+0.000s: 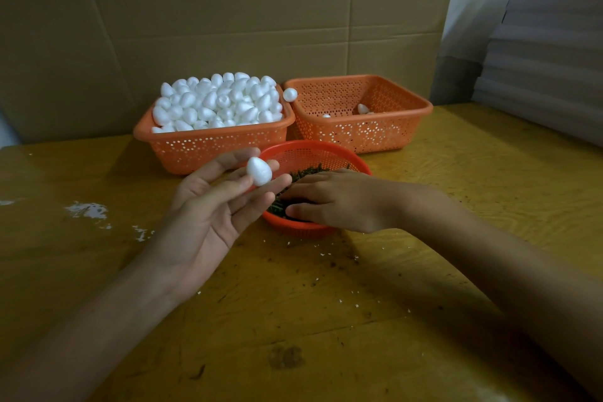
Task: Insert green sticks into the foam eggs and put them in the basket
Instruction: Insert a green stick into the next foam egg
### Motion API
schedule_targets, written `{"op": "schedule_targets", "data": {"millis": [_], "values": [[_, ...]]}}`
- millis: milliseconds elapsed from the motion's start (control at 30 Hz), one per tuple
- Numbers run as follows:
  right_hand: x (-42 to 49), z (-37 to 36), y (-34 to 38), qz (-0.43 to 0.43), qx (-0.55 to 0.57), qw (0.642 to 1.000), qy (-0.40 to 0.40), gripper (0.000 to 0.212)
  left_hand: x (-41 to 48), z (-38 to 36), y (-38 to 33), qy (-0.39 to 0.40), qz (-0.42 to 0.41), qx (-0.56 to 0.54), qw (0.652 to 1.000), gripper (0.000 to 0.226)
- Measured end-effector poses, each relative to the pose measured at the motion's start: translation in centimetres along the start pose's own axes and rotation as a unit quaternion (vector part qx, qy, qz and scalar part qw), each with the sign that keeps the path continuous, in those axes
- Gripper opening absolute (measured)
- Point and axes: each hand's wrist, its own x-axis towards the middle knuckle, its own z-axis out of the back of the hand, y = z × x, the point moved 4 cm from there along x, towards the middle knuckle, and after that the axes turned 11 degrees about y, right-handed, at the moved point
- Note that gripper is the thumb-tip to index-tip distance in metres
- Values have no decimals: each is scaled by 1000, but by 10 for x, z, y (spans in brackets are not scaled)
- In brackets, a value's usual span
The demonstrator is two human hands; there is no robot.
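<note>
Left hand [208, 206] pinches foam egg [258, 171] (narrow end up); right hand [339, 199] flat on sticks [305, 173].

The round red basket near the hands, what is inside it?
Inside the round red basket lie dark green sticks. The right hand rests over them and covers most of the pile, so whether it already holds a stick cannot be seen.
</note>
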Motion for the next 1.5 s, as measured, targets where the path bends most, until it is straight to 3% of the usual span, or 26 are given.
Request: {"op": "schedule_targets", "data": {"millis": [300,733,967,1133,1500], "values": [[-1,7,-1,39,65,992,-99,19,0,4,0,-12,-12,35,999,27],[-3,11,-3,62,73,957,-275,12,4,18,-7,-56,-55,46,996,28],[-3,13,-1,64,88,951,-290,14,4,21,-8,-55,-49,62,995,24],[-4,13,-5,61,112,944,-305,4,4,24,-9,-45,-66,72,994,33],[-7,19,-11,75,182,921,-337,5,3,28,-10,-76,-81,110,988,22]]}}
